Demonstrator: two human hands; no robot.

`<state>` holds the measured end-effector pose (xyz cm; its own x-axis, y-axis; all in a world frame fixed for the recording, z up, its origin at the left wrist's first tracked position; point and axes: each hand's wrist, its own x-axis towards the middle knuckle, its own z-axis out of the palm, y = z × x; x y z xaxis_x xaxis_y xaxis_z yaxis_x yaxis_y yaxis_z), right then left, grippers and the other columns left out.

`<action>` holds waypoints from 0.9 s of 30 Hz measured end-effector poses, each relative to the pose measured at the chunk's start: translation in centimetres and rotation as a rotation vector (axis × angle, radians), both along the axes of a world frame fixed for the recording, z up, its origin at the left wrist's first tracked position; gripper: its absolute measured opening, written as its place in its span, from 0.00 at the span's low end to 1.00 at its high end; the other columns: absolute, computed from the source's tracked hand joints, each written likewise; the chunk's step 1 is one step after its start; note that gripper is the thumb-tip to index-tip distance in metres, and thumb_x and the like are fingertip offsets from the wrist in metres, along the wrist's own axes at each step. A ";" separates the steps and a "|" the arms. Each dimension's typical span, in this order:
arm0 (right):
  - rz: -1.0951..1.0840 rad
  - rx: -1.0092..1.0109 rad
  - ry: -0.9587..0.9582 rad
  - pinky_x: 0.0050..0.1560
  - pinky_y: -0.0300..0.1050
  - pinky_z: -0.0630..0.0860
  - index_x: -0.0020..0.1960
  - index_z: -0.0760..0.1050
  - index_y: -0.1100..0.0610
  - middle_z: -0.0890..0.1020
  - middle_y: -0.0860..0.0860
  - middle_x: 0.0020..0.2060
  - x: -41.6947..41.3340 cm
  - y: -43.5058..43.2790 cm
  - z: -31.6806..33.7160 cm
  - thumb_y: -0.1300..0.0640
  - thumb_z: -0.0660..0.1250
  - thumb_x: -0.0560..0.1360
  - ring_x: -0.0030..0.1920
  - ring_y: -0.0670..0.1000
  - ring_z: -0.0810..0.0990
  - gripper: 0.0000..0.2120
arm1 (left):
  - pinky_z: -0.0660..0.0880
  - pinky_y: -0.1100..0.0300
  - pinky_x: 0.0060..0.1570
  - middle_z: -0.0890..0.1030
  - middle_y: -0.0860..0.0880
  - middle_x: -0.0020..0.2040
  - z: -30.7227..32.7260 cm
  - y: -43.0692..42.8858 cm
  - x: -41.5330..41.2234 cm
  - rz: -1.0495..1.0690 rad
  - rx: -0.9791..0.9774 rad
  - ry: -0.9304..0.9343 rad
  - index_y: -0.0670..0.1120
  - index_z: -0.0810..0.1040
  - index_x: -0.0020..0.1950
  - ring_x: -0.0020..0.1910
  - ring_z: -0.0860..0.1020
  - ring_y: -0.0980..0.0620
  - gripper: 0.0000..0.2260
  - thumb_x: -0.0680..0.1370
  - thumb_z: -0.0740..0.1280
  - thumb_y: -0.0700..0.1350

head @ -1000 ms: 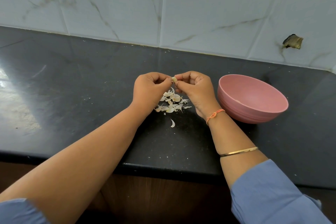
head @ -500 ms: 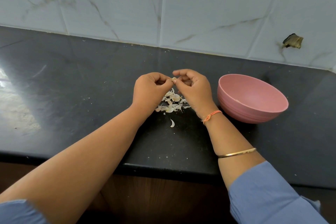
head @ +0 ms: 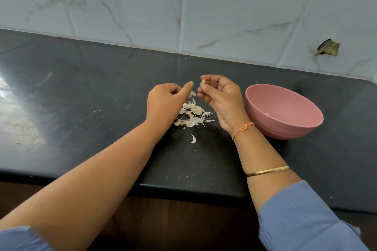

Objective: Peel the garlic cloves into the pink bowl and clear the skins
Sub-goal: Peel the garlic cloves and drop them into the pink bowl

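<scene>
The right hand (head: 223,98) pinches a clove (head: 203,82) above the skins (head: 192,116).
Thumb and forefinger clamp the clove, just left of the bowl (head: 265,126). The left hand (head: 164,105) has curled fingers, one skin (head: 193,93) at their tips; gripped or not, I cannot tell. The skins lie on the counter (head: 81,98) between the hands.

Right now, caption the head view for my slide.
Right hand pinches a garlic clove over the garlic skins on the black countertop, left hand alongside, pink bowl at right.
</scene>
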<state>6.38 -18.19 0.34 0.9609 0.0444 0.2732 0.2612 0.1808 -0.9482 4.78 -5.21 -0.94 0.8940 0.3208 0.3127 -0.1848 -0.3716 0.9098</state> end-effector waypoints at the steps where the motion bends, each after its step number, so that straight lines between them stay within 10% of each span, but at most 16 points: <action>1: -0.007 -0.023 -0.002 0.46 0.42 0.80 0.49 0.78 0.60 0.79 0.53 0.40 0.0 0.0 -0.1 0.71 0.65 0.74 0.40 0.48 0.80 0.09 | 0.76 0.57 0.40 0.82 0.46 0.33 0.0 0.0 0.1 0.007 0.022 -0.006 0.46 0.80 0.33 0.34 0.79 0.47 0.16 0.75 0.68 0.56; 8: -0.115 -0.242 -0.087 0.39 0.38 0.80 0.45 0.77 0.60 0.79 0.51 0.37 0.3 0.2 -0.4 0.71 0.67 0.72 0.36 0.44 0.79 0.08 | 0.70 0.78 0.35 0.80 0.61 0.36 -0.3 0.2 0.5 -0.042 0.004 -0.063 0.54 0.81 0.42 0.34 0.76 0.71 0.05 0.74 0.72 0.44; 27: -0.183 -0.443 -0.164 0.46 0.49 0.82 0.43 0.81 0.57 0.83 0.52 0.39 0.5 0.0 -0.8 0.64 0.71 0.71 0.40 0.50 0.82 0.04 | 0.68 0.75 0.28 0.79 0.59 0.31 -0.4 0.0 0.3 -0.072 0.126 -0.100 0.49 0.83 0.43 0.27 0.74 0.66 0.04 0.76 0.68 0.45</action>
<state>6.86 -18.16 -0.42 0.9098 0.0249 0.4144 0.4030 -0.2925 -0.8672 5.05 -5.20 -1.32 0.8757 0.2102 0.4348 -0.3021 -0.4640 0.8327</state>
